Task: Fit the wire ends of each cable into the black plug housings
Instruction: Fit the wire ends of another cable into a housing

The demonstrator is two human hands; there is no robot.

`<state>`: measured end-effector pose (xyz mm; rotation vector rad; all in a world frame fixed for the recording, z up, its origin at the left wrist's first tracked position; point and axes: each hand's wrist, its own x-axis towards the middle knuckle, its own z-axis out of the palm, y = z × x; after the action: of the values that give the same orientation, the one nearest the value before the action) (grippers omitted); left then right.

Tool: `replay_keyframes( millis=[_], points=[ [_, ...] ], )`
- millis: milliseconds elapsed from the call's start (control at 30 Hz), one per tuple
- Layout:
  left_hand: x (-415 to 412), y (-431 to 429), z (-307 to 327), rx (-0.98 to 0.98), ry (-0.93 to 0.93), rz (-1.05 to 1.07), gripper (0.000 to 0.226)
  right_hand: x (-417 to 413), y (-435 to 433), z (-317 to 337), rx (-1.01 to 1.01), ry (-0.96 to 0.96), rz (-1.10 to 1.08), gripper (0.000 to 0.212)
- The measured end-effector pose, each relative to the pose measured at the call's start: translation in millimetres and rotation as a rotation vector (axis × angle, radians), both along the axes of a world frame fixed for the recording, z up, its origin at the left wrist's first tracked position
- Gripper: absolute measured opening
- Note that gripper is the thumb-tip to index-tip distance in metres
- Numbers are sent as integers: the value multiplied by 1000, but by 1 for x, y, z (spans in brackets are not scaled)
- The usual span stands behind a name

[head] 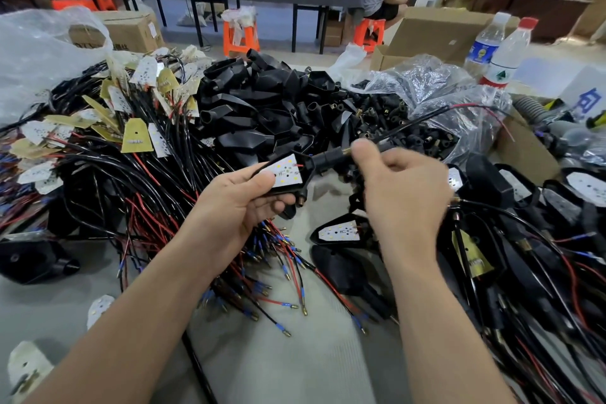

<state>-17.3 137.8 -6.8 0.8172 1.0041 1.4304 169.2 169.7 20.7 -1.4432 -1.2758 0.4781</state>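
My left hand (239,203) grips a black plug housing (296,174) with a white LED board (284,170) seated in it, thumb on the board. My right hand (403,187) pinches the black cable (423,120) right at the housing's neck, where a brass tip shows. The cable runs up and right, ending in red and black wire ends (472,105). A pile of empty black housings (262,102) lies behind my hands. Cables with LED boards (137,138) are heaped on the left.
Small black connectors (393,121) spill from a clear plastic bag at the back right. Two water bottles (505,52) stand by a cardboard box (436,33). Finished housings with cables (337,233) lie to the right. A person sits on an orange stool far behind.
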Motion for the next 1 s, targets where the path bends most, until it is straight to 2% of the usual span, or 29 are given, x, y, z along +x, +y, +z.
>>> replay_keyframes(
  millis=[33, 100, 133, 167, 200, 233, 300, 367, 467, 567, 633, 667, 767, 833, 1000],
  points=[
    [0, -1, 1, -6, -15, 4, 21, 4, -4, 10, 100, -25, -105, 38],
    [-1, -2, 5, -11, -13, 5, 20, 8, -16, 28, 325, -169, -72, 18],
    [-1, -3, 7, -10, 0, -1, 18, 8, -23, 34, 403, -357, 5, 18],
    [0, -5, 11, -7, 15, -13, 18, 10, -28, 39, 464, -563, 87, 27],
    [1, -6, 15, -5, 25, -28, 21, 12, -31, 44, 490, -744, 156, 31],
    [3, -7, 19, -9, 23, -42, 22, 14, -35, 51, 475, -866, 197, 27],
    [10, -6, 28, -38, -21, -50, 21, 22, -43, 71, 345, -974, 220, 14],
    [19, -2, 39, -70, -97, -40, 23, 34, -50, 92, 150, -988, 218, 19],
    [39, 11, 54, -82, -199, -62, 25, 56, -55, 119, 22, -1002, 289, 13],
    [69, 29, 69, -96, -196, -120, 22, 79, -51, 130, -132, -1058, 304, 19],
    [91, 40, 71, -106, -168, -201, 9, 96, -45, 122, -268, -1096, 247, 24],
    [101, 43, 69, -112, -110, -251, 7, 105, -43, 114, -313, -1105, 217, 26],
    [123, 47, 55, -86, 225, -359, 30, 123, -40, 81, -382, -1148, 129, 22],
    [130, 45, 45, -39, 376, -364, 40, 127, -39, 62, -384, -1160, 55, 20],
    [125, 38, 33, 86, 656, -223, 26, 115, -35, 39, -116, -1012, -46, 25]
  ],
)
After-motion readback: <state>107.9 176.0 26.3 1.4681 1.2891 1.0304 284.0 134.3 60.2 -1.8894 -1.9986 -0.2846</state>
